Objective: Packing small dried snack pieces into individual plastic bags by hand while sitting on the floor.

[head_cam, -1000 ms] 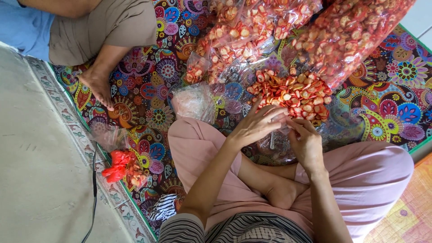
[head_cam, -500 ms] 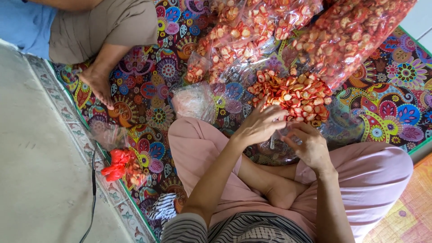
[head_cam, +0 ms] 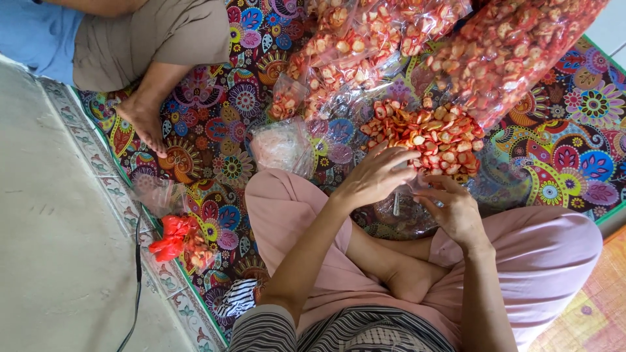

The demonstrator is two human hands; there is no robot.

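1. Seated person, lower centre of frame: striped top, pink trousers (head_cam: 521, 261), legs crossed on a patterned mat (head_cam: 561, 156).
2. Left hand (head_cam: 375, 176), centre: fingers spread and curled over the near edge of the heap of chips, touching it; whether any pieces are pinched I cannot tell.
3. Right hand (head_cam: 456, 208), just right of centre: fingers bent around a clear plastic bag (head_cam: 404, 215) lying low between the knees; grip looks loose.
4. Heap of chips (head_cam: 424, 133), centre, just beyond both hands: thin red-and-cream rounds, piled loosely on clear film. Judged light, dry and brittle; likely to crack if squeezed, so best scooped in a cupped palm or pinched gently by the edges.
5. Small filled bag (head_cam: 282, 146), left of the heap: pale, cloudy, soft-sided.
6. Red plastic bundle (head_cam: 171, 236), lower left, at the mat's border, beside a black cable (head_cam: 137, 261).
7. Large clear sacks of chips (head_cam: 515, 45), upper right and upper centre: bulky, slippery film; would sag if lifted by one corner.
8. Second person, upper left: blue shirt, tan shorts, bare foot (head_cam: 140, 124) on the mat.
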